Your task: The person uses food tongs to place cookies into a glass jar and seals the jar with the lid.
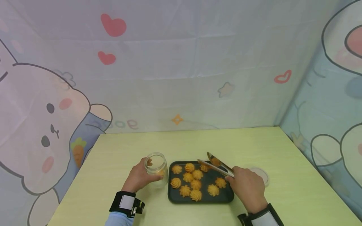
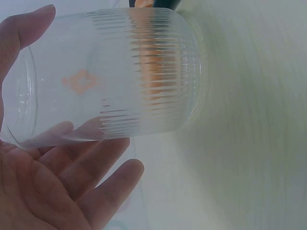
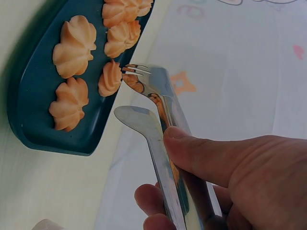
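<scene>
My left hand (image 1: 140, 176) holds a clear glass jar (image 1: 156, 161), its thumb on one side and fingers on the other. Orange-yellow shows through the jar's ribbed lower wall (image 2: 156, 67) near the base. Right of the jar lies a dark rectangular tray (image 1: 205, 196) with several piped butter cookies (image 1: 195, 184). My right hand (image 1: 249, 185) grips metal tongs (image 1: 222, 168) over the tray's far right part. One tong end is a fork, the other a spoon (image 3: 134, 117); they stand apart. The fork tips are right at a cookie (image 3: 110, 78) by the tray edge.
A round whitish lid (image 1: 261, 175) lies on the table beyond my right hand, partly hidden by it. The pale yellow-green table (image 1: 135, 144) meets a printed cloth backdrop (image 1: 169, 94) at the back, with more cloth (image 1: 333, 125) at the right.
</scene>
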{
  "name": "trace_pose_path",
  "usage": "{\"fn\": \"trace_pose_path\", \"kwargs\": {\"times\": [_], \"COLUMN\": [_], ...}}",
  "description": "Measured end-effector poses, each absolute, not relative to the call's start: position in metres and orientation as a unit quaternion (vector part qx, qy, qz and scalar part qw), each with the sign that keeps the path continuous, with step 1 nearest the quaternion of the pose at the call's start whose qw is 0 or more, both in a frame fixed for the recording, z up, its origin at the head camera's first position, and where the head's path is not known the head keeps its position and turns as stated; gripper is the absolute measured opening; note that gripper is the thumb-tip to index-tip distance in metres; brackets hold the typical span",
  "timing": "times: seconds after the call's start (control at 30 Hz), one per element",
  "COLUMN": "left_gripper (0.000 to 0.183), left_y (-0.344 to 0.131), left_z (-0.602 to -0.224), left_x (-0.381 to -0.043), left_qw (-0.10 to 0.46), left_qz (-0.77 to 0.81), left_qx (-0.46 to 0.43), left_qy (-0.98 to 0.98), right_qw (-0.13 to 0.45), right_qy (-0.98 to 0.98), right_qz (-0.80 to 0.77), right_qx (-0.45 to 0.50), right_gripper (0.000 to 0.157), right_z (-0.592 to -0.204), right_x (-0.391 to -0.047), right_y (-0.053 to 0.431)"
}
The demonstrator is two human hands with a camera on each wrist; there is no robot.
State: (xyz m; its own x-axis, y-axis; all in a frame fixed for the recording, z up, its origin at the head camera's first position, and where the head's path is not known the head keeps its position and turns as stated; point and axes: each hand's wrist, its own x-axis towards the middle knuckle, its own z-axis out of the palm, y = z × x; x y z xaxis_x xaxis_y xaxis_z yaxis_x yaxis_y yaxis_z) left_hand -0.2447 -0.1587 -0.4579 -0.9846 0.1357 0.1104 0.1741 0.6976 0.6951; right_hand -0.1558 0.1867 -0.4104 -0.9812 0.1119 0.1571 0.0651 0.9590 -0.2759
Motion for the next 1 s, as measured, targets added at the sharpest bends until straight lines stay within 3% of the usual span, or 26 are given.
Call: {"fn": "trace_pose_path", "kwargs": {"times": [0.63, 1.0], "left_gripper": [0.084, 0.085], "left_y": [-0.159, -0.161], "left_z": [-0.460, -0.462], "left_x": [-0.246, -0.247], "left_qw": [0.023, 0.023], "left_qz": [-0.383, -0.384], "left_qx": [-0.083, -0.083], "left_qy": [-0.920, -0.919], "right_qw": [0.069, 0.097], "right_qy": [-0.990, -0.989], "right_qz": [0.117, 0.106], "right_qx": [-0.045, -0.034], "right_gripper": [0.024, 0.025], "right_z": [-0.429, -0.429], "right_x": [-0.161, -0.157], "right_y": [0.185, 0.180]}}
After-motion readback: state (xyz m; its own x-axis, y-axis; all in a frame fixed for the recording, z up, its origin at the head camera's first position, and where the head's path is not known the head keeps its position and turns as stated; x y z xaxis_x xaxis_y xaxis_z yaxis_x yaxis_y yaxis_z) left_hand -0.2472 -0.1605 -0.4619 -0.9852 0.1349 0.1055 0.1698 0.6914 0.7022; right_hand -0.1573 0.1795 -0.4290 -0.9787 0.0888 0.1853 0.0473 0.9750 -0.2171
